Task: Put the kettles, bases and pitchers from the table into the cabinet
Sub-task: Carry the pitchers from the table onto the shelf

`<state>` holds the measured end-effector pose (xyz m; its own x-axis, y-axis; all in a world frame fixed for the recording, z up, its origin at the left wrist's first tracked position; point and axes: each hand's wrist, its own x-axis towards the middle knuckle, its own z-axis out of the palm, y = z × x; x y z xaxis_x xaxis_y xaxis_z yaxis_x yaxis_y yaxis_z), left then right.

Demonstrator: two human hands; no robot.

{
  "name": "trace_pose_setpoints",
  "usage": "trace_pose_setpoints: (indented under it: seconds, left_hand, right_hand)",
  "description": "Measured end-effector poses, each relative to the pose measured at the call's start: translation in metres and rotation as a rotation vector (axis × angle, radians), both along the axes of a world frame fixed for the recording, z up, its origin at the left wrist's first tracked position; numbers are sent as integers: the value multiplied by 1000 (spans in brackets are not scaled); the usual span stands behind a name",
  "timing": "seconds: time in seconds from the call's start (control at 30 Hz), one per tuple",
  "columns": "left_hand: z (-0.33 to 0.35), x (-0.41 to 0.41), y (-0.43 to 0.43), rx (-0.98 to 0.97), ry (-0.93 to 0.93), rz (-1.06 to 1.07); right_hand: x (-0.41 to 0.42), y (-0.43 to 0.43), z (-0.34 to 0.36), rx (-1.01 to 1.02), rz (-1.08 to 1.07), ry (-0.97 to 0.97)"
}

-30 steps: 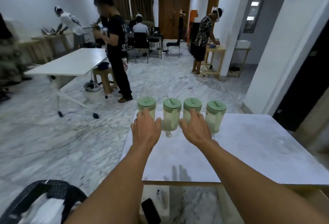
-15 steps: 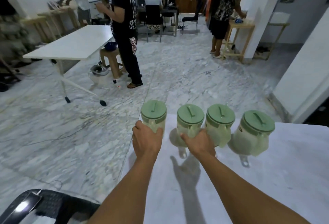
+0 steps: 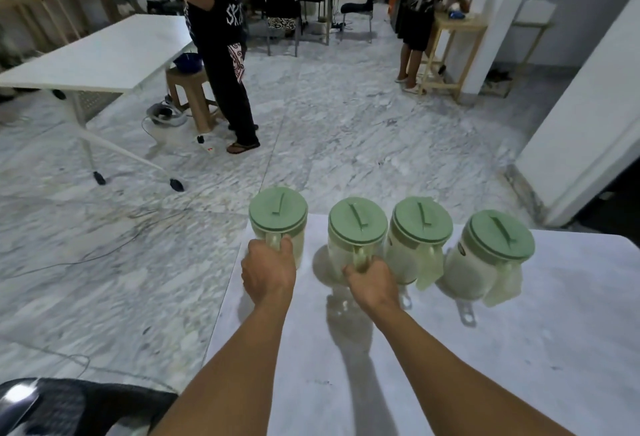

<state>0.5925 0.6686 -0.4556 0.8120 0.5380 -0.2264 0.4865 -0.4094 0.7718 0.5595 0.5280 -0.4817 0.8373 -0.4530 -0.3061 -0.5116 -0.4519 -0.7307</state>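
Table (image 3: pixel 450 366), pale and matte with a faint grey mottle, filling the lower right of the frame above veined marble floor (image 3: pixel 346 117). Four pitchers lined along its far edge at frame centre: translucent cylinders, upright, round sage-green lids, handles toward the camera. Left hand (image 3: pixel 268 271) curled tight round the handle of the leftmost pitcher (image 3: pixel 278 217); right hand (image 3: pixel 374 285) wrapped likewise round the second pitcher (image 3: pixel 356 227). Third pitcher (image 3: pixel 420 227) and fourth pitcher (image 3: pixel 497 245) ungripped, standing close together at right.
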Motion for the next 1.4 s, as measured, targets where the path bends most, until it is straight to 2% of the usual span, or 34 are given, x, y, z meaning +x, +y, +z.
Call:
trace_pose_setpoints:
  seconds: [0.27,0.47,0.7,0.93,1.07,1.27,1.4]
  left_hand:
    - [15,-29,15,-224,-178,-54]
    - [85,-92,16,-274,-451,-102]
    - [167,-180,3,-367,-707,-271]
    - [235,-280,-92,-611,-742,-543]
    - [257,-352,-166,-791,-729,-771]
    - [277,-486,-287,-914,-678,-1085]
    - [288,-592,-372,-945,-611,-1214]
  right_hand:
    - [-26,12,19,112,-39,-133]
    - [-79,27,70,198,-134,-329]
    - [-190,13,157,241,-340,-612]
    - [-326,-62,234,176,-593,-834]
    - [-412,-120,259,65,-808,-921]
    - [-570,-206,293,-145,-1098,-1010]
    - [-681,-257,315,-223,-1309,-1091]
